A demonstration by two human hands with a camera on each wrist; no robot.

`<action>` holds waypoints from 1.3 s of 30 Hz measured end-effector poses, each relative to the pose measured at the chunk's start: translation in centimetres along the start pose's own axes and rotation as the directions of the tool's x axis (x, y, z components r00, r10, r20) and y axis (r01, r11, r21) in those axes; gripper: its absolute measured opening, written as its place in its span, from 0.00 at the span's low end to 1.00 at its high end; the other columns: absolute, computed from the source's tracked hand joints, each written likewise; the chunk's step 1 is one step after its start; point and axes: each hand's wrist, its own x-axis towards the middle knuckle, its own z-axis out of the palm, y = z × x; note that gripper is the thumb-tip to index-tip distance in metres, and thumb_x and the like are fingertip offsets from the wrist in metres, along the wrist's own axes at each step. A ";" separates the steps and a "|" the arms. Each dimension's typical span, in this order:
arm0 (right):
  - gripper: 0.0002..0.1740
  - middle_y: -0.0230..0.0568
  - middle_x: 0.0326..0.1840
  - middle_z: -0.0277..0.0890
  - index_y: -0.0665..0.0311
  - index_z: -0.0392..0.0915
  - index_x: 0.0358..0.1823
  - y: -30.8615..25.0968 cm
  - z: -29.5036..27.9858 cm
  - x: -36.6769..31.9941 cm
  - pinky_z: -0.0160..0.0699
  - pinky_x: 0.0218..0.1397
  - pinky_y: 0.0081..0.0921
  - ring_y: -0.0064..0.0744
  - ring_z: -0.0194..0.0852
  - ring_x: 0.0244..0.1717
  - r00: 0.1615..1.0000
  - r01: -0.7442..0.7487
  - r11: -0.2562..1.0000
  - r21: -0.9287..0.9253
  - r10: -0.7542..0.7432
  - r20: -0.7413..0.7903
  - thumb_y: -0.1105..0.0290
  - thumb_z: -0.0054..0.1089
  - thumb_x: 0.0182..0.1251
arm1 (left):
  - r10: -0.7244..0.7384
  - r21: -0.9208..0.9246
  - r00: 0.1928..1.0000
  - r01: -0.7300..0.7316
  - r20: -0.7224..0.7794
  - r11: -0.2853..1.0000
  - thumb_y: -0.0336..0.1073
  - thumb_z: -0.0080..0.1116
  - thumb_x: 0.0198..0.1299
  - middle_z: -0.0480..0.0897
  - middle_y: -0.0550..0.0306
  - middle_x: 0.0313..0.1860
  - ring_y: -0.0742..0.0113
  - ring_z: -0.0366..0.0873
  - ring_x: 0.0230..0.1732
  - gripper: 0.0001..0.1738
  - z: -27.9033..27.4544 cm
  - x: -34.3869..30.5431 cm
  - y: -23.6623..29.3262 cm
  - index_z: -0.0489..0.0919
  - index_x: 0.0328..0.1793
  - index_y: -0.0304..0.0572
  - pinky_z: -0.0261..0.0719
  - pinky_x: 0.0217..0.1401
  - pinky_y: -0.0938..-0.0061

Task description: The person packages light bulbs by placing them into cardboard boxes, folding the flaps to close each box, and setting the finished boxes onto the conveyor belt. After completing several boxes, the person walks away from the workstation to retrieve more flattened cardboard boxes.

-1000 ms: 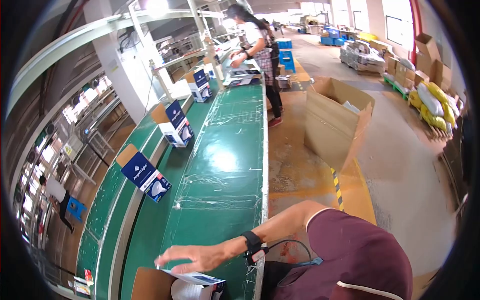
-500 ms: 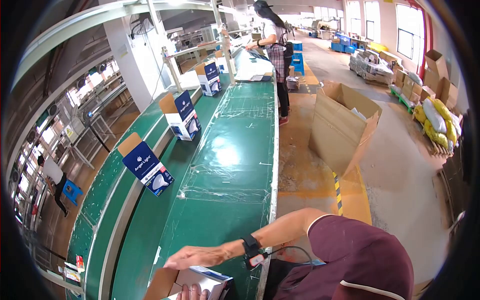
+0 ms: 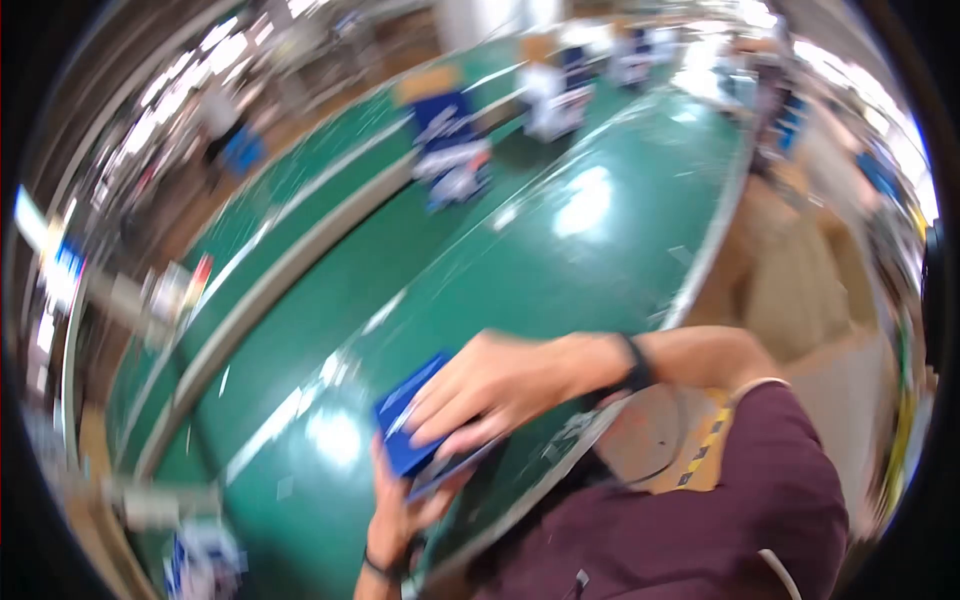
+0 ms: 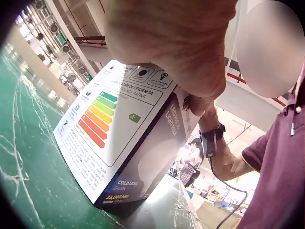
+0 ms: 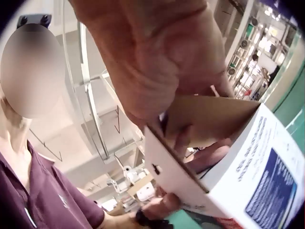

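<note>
At the lower centre of the head view, an LED light bulb box (image 3: 395, 430) is held tilted between both hands over a green conveyor belt (image 3: 560, 285); whether the belt is touched cannot be determined. The box is gripped from beneath by the left hand (image 3: 395, 510), with the thumb and fingers set on different sides. The blue panel is grasped from above by the right hand (image 3: 480, 385), its fingers laid over the panel and bent; the thumb's exact contact is unclear. In the right wrist view, the unclosed mouth of the box is shown with fingers inside. An energy-rating chart and "COLD LIGHT 6400K" are read in the left wrist view. Three further boxes (image 3: 450, 155) are seen, blurred, in a row at the upper centre of the head view. A large cardboard carton (image 3: 800, 280) is noted at the right.
</note>
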 end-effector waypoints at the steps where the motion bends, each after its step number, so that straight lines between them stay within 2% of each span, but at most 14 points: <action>1: 0.17 0.46 0.58 0.89 0.63 0.89 0.53 0.2 0.7 -0.4 0.88 0.62 0.39 0.48 0.86 0.63 1.000 0.009 1.000 -0.011 -0.009 0.001 0.66 0.78 0.65 | -0.017 -0.041 0.994 0.013 -0.104 0.999 0.38 0.79 0.51 0.83 0.41 0.67 0.39 0.76 0.73 0.34 0.6 0.0 0.4 0.83 0.66 0.42 0.66 0.76 0.39; 5: 0.15 0.42 0.60 0.89 0.62 0.91 0.50 0.9 2.0 -1.6 0.80 0.67 0.44 0.45 0.85 0.67 0.998 -0.067 0.997 0.040 0.068 -0.010 0.68 0.81 0.62 | -0.294 -0.355 0.827 0.124 -0.479 0.927 0.33 0.82 0.53 0.79 0.36 0.69 0.39 0.76 0.72 0.33 3.4 -2.2 2.4 0.78 0.63 0.36 0.70 0.76 0.47; 6: 0.15 0.41 0.59 0.90 0.62 0.91 0.50 1.0 2.4 -1.6 0.78 0.69 0.45 0.45 0.84 0.67 0.996 -0.083 0.994 0.073 0.084 -0.006 0.68 0.80 0.62 | -0.134 -0.260 0.790 -0.034 -0.598 0.965 0.41 0.80 0.60 0.74 0.32 0.74 0.41 0.69 0.79 0.39 3.7 -2.5 1.7 0.69 0.69 0.33 0.65 0.81 0.46; 8: 0.14 0.40 0.59 0.90 0.61 0.91 0.50 1.2 3.1 -1.8 0.74 0.73 0.47 0.43 0.84 0.69 0.993 -0.115 0.984 0.135 0.117 -0.008 0.69 0.80 0.63 | -0.138 -0.147 0.758 0.056 -0.637 0.988 0.41 0.80 0.60 0.72 0.30 0.76 0.38 0.67 0.81 0.38 3.2 -2.3 2.5 0.73 0.72 0.35 0.64 0.82 0.43; 10: 0.14 0.42 0.63 0.87 0.63 0.90 0.53 1.3 3.1 -2.0 0.66 0.77 0.50 0.45 0.78 0.73 0.984 -0.166 0.970 0.180 0.151 0.090 0.63 0.69 0.73 | -0.145 0.053 0.926 0.174 -0.349 0.983 0.41 0.79 0.59 0.70 0.30 0.78 0.32 0.64 0.82 0.37 1.2 -1.0 3.5 0.79 0.74 0.44 0.62 0.83 0.41; 14: 0.28 0.48 0.77 0.76 0.63 0.82 0.68 1.7 2.6 -3.2 0.47 0.88 0.57 0.54 0.63 0.84 0.977 -0.171 0.921 0.351 0.114 0.178 0.52 0.40 0.88 | -0.076 0.153 0.967 0.116 -0.245 0.981 0.38 0.74 0.54 0.62 0.35 0.87 0.22 0.56 0.85 0.40 1.3 -1.4 1.4 0.80 0.77 0.56 0.61 0.83 0.36; 15: 0.35 0.48 0.78 0.75 0.62 0.81 0.71 1.4 1.3 -3.3 0.47 0.87 0.57 0.58 0.58 0.86 0.976 -0.181 0.882 0.436 0.105 0.192 0.41 0.40 0.86 | -0.099 0.089 0.968 0.122 -0.231 0.989 0.38 0.75 0.53 0.61 0.36 0.87 0.22 0.55 0.85 0.40 0.6 -1.6 1.4 0.80 0.77 0.56 0.60 0.84 0.36; 17: 0.46 0.40 0.80 0.74 0.54 0.81 0.72 1.2 0.2 -5.6 0.48 0.83 0.66 0.63 0.54 0.87 0.947 -0.114 0.993 -0.042 0.122 0.298 0.25 0.56 0.69 | -0.123 -0.027 0.959 0.120 -0.257 0.992 0.38 0.76 0.53 0.60 0.37 0.88 0.21 0.53 0.86 0.41 1.0 -1.4 1.4 0.79 0.78 0.58 0.59 0.84 0.36; 20: 0.38 0.33 0.76 0.79 0.48 0.86 0.66 0.5 2.6 -7.1 0.54 0.81 0.67 0.60 0.61 0.84 0.960 -0.201 0.972 -0.122 0.221 0.172 0.42 0.81 0.55 | -0.196 -0.253 0.946 0.129 -0.260 0.959 0.46 0.77 0.60 0.57 0.37 0.89 0.23 0.45 0.89 0.33 1.9 -0.8 2.0 0.84 0.74 0.65 0.50 0.87 0.36; 26: 0.18 0.35 0.61 0.88 0.58 0.91 0.52 0.9 5.8 -6.3 0.63 0.80 0.55 0.52 0.72 0.75 0.927 -0.304 0.946 0.109 0.320 -0.193 0.57 0.77 0.65 | -0.183 -0.327 0.905 0.051 -0.385 0.944 0.37 0.74 0.66 0.62 0.51 0.89 0.35 0.41 0.92 0.26 3.2 -0.5 1.2 0.86 0.71 0.61 0.47 0.90 0.41; 32: 0.40 0.49 0.76 0.70 0.68 0.63 0.83 -1.1 10.2 -0.9 0.67 0.79 0.40 0.42 0.68 0.75 0.519 -0.327 0.767 0.552 0.634 -0.573 0.72 0.62 0.68 | -0.681 -0.766 0.642 0.222 -0.351 0.604 0.31 0.65 0.73 0.57 0.44 0.90 0.51 0.50 0.90 0.47 2.8 0.8 4.6 0.50 0.91 0.34 0.53 0.90 0.58; 33: 0.49 0.50 0.81 0.61 0.67 0.48 0.89 -0.8 9.3 -0.5 0.67 0.79 0.35 0.40 0.68 0.75 0.542 -0.380 0.704 0.600 0.695 -0.473 0.73 0.60 0.66 | -0.664 -0.766 0.668 0.216 -0.336 0.605 0.31 0.63 0.73 0.55 0.40 0.89 0.54 0.53 0.89 0.53 3.0 0.8 3.8 0.39 0.92 0.34 0.54 0.88 0.62; 36: 0.49 0.50 0.81 0.60 0.67 0.48 0.89 3.7 8.7 -1.4 0.63 0.81 0.37 0.40 0.65 0.77 0.584 -0.360 0.526 0.771 0.771 -0.254 0.72 0.60 0.68 | -0.634 -0.877 0.749 0.160 -0.192 0.454 0.31 0.63 0.73 0.56 0.43 0.89 0.60 0.54 0.87 0.52 3.4 0.8 1.9 0.40 0.92 0.33 0.54 0.88 0.66; 39: 0.44 0.52 0.83 0.56 0.67 0.51 0.87 3.9 11.0 -1.1 0.53 0.85 0.37 0.40 0.56 0.82 0.507 -0.303 0.616 0.728 0.751 -0.424 0.71 0.58 0.71 | -0.601 -0.939 0.799 0.181 -0.032 0.292 0.30 0.65 0.71 0.63 0.46 0.86 0.63 0.64 0.81 0.51 0.5 1.6 -0.4 0.46 0.92 0.34 0.60 0.84 0.69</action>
